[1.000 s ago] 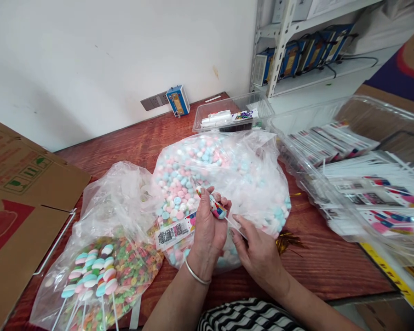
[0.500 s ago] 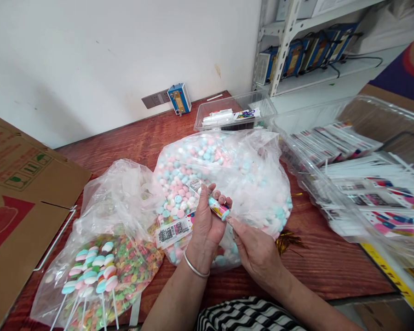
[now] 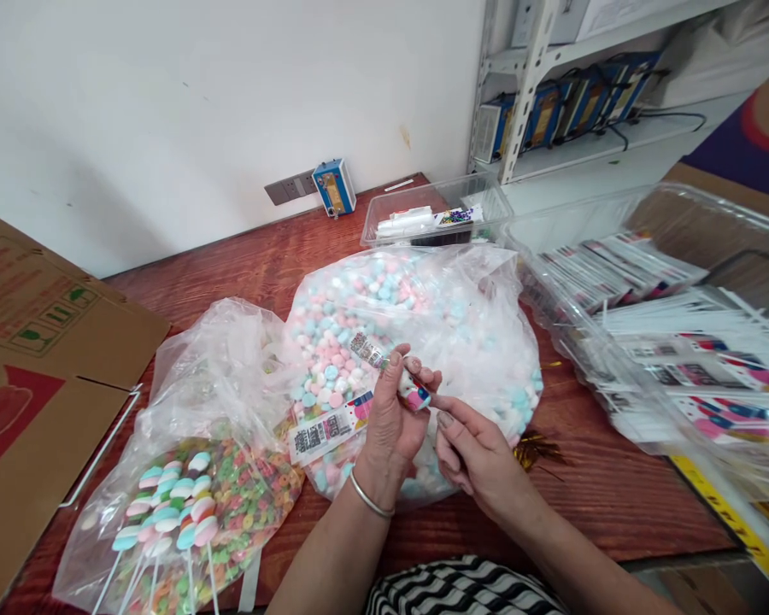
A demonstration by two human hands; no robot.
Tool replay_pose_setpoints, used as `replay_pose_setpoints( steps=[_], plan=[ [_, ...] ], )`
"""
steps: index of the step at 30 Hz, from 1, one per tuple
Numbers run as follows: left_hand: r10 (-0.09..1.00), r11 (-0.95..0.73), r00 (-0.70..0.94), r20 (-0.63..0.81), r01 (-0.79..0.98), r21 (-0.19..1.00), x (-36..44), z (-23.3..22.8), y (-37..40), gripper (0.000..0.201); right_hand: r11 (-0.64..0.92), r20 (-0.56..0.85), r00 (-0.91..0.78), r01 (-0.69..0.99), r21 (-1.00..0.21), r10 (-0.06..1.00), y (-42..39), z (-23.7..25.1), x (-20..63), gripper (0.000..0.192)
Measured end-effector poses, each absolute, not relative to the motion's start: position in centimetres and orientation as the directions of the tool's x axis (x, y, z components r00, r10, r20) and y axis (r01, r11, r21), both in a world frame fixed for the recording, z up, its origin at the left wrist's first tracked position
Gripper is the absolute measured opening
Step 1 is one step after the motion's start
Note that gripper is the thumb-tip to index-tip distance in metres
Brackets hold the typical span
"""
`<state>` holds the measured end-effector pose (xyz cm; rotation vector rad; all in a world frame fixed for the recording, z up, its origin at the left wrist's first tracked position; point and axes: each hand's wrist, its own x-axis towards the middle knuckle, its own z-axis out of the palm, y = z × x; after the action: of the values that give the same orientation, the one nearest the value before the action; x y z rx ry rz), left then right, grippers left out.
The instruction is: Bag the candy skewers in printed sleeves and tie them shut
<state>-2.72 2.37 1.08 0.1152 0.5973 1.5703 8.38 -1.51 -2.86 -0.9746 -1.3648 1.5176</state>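
Note:
My left hand [image 3: 394, 418], with a silver bangle at the wrist, is closed around a printed plastic wrapper [image 3: 416, 395] with marshmallow inside. The wrapper's clear top end sticks out past the thumb. My right hand [image 3: 474, 448] has thumb and fingers pressed together by the wrapper's lower end; what they pinch is hidden. A flat printed wrapper [image 3: 333, 427] lies beside my left hand on a large clear bag [image 3: 480, 342] of pink, blue and white marshmallows. To the left, several marshmallow skewers [image 3: 167, 512] rest on a bag of colourful ring candies [image 3: 249, 504].
A large clear bin [image 3: 570, 342] holding printed wrappers and white sticks stands right. Behind the marshmallow bag is a smaller clear tray [image 3: 375, 209]. A cardboard box [image 3: 57, 342] borders the left, a blue device [image 3: 334, 188] the wall. Gold tinsel [image 3: 538, 448] lies right of my hands.
My left hand has moved slightly right and turned the wrapper. My right hand has shifted a little right, its fingers now more curled in.

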Motion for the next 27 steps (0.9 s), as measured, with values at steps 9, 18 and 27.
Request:
replay_pose_setpoints(
  steps=[9, 18, 27],
  plan=[
    [0.913, 0.051, -0.091, -0.398, -0.941, 0.334, -2.7, 1.1, 2.8, 0.015, 0.626, 0.519, -0.351, 0.413, -0.661, 0.779, -1.7, -3.1, 9.5, 0.043],
    [0.919, 0.048, -0.144, -0.367, -0.883, 0.468, -1.6, 1.3, 1.7, 0.022, 0.586, 0.447, -0.401, 0.353, -0.73, 0.799, -1.2, -2.9, 9.0, 0.047],
    [0.965, 0.058, -0.081, -0.251, -0.863, 0.501, -2.3, 0.8, 2.3, 0.016, 0.362, 0.302, -0.245, 0.258, -0.896, 0.921, -1.4, -2.7, 9.0, 0.036]
  ],
)
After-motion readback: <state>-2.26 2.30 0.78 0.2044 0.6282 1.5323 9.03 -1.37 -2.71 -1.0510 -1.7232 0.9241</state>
